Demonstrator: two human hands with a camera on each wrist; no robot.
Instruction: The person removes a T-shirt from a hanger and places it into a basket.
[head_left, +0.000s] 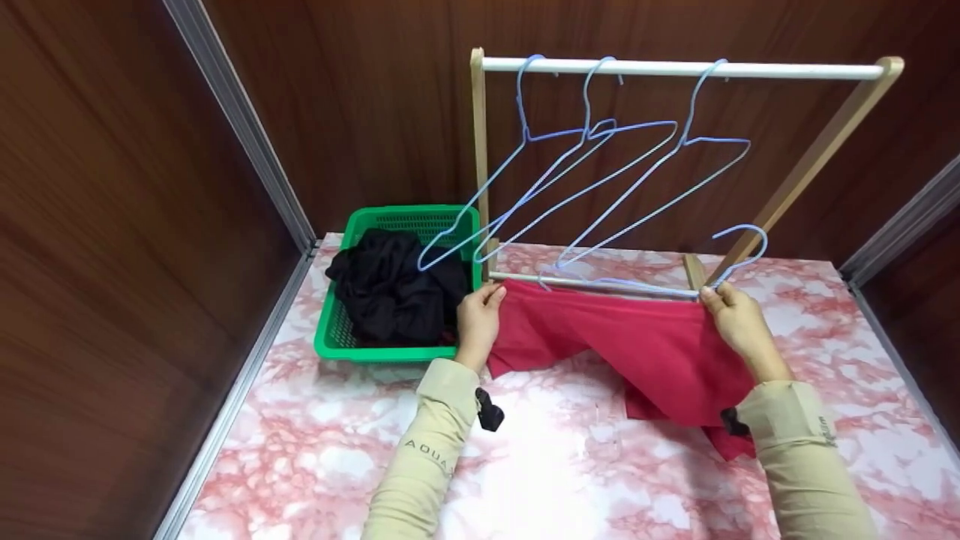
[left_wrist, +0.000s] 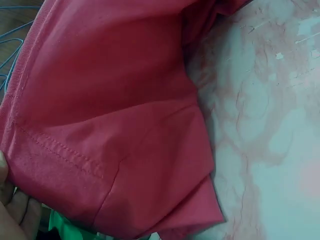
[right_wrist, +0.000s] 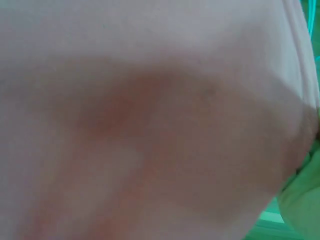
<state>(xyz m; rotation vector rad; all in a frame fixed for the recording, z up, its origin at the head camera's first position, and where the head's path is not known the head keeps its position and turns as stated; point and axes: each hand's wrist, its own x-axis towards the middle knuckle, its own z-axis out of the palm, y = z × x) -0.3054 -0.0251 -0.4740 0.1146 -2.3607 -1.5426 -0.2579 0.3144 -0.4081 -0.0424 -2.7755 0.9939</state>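
Note:
A red garment (head_left: 660,345) is stretched between both hands by its top edge, its lower part draping onto the table. My left hand (head_left: 478,319) pinches the top left corner, beside the basket. At the other corner my right hand (head_left: 739,326) pinches the edge. A blue wire hanger (head_left: 765,244) lies behind the garment, its hook rising just above the right fingers; whether they also touch it I cannot tell. The left wrist view shows stitched seams on the cloth (left_wrist: 115,115). Blurred, pale-looking cloth (right_wrist: 150,125) fills most of the right wrist view.
Several blue wire hangers hang from the white bar (head_left: 660,69) of a wooden-sided rack (head_left: 817,157) at the back. To the left stands a green basket (head_left: 390,352) holding black cloth (head_left: 397,292). Brown panels (head_left: 360,112) enclose the marbled table (head_left: 322,457).

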